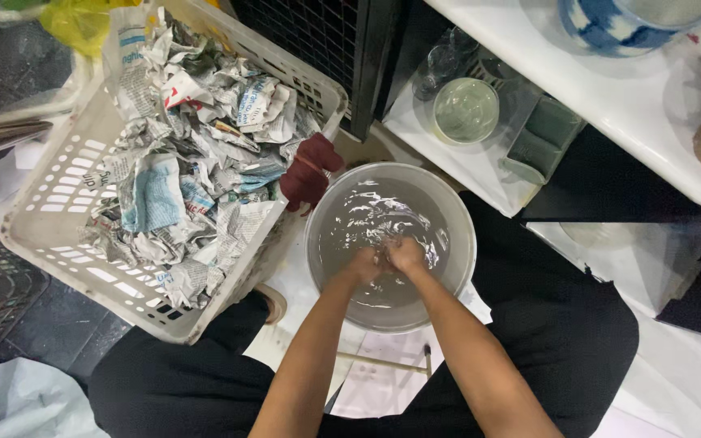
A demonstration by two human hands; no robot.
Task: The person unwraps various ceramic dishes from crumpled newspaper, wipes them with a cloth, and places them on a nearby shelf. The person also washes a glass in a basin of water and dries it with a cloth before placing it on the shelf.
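My left hand and my right hand are both sunk in the cloudy grey water of a round white bucket between my knees. The two hands press together under the rippling surface, fingers curled. Whether they hold anything is hidden by the water. A dark red rag-like lump rests on the bucket's far left rim, against the basket.
A white plastic laundry basket full of crumpled newspaper stands at the left. A white shelf at the back holds a pale green bowl and a green holder. A thin wooden stick lies on the floor below the bucket.
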